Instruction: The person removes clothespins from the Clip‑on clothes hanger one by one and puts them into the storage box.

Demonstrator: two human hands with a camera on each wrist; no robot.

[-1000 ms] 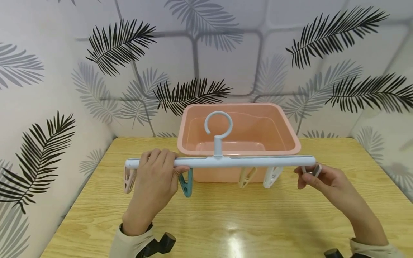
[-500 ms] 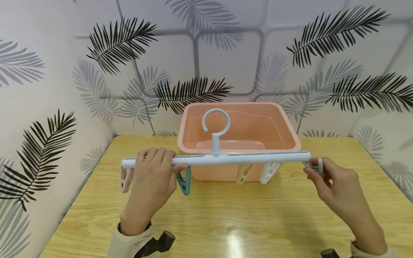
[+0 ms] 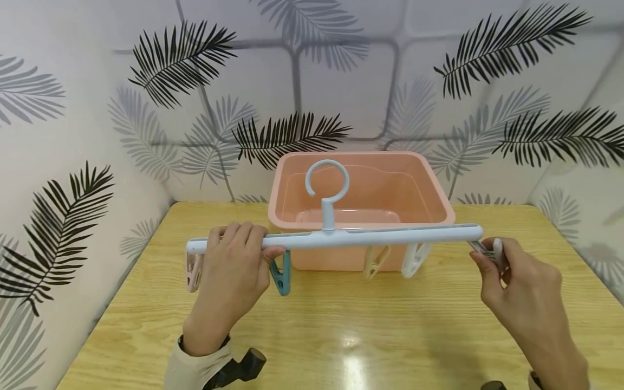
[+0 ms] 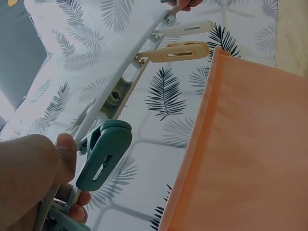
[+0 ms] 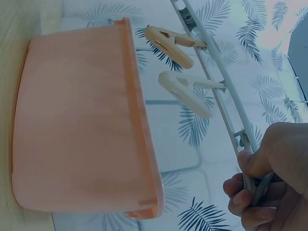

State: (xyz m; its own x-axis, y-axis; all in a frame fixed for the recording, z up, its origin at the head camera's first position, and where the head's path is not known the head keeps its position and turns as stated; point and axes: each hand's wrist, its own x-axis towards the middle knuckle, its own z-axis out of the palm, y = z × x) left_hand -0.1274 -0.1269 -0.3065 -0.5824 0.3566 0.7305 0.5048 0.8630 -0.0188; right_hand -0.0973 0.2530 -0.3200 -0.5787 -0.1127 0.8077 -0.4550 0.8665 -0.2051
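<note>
A pale blue clip hanger [image 3: 390,236] with a round hook on top is held up level in front of the basin. My left hand [image 3: 234,265] grips its bar near the left end, between a pink clip [image 3: 193,271] and a teal clip [image 3: 281,275]. Below the right half hang a yellowish clip [image 3: 376,261] and a white clip [image 3: 416,260]. At the right end my right hand [image 3: 526,281] pinches a greyish clip [image 3: 498,253] between thumb and fingers, its front end at the bar; the fingers partly cover it in the right wrist view.
A peach-coloured plastic basin [image 3: 361,157] stands at the back of the wooden table [image 3: 341,325], right behind the hanger. Beyond it is a wall [image 3: 351,97] with a leaf pattern.
The right end of the bar has risen a little. My right hand has moved right and slightly up, with the greyish clip still pinched. The left hand keeps its grip on the bar.
</note>
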